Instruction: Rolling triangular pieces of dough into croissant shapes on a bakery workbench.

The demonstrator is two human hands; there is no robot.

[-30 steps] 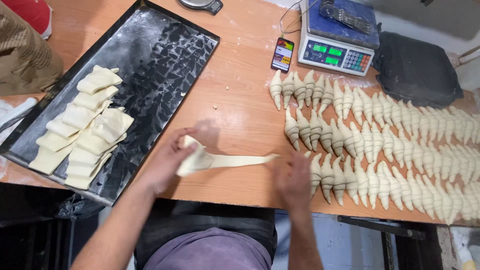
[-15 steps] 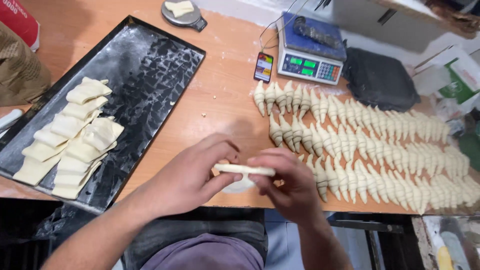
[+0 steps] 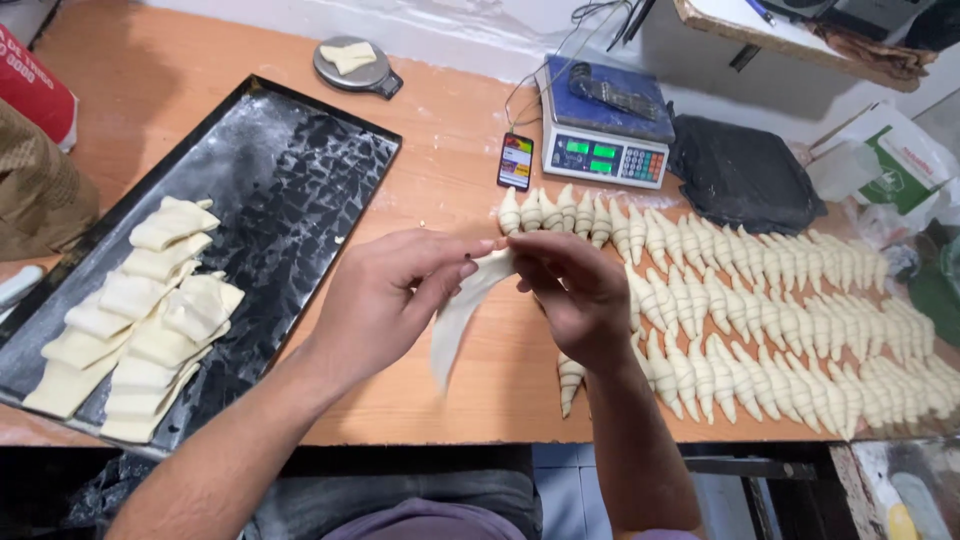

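A long pale triangle of dough (image 3: 458, 315) hangs in the air above the wooden table (image 3: 470, 170), its wide end up and its tip pointing down. My left hand (image 3: 395, 290) pinches the wide end from the left. My right hand (image 3: 580, 295) grips the same end from the right, fingertips nearly touching the left ones. Rows of rolled raw croissants (image 3: 760, 300) lie on the table just behind and to the right of my right hand. A black baking tray (image 3: 290, 170) at the left holds several stacked flat dough pieces (image 3: 140, 320).
A digital scale (image 3: 605, 125) and a small phone (image 3: 516, 160) stand at the back. A round dish with dough (image 3: 355, 62) sits behind the tray. A dark cloth (image 3: 745, 175) lies right of the scale, a brown paper bag (image 3: 35, 190) at far left.
The dough was stretched flat on the table, then gathered between both hands; now both hands have lifted it and it hangs down from its wide end.
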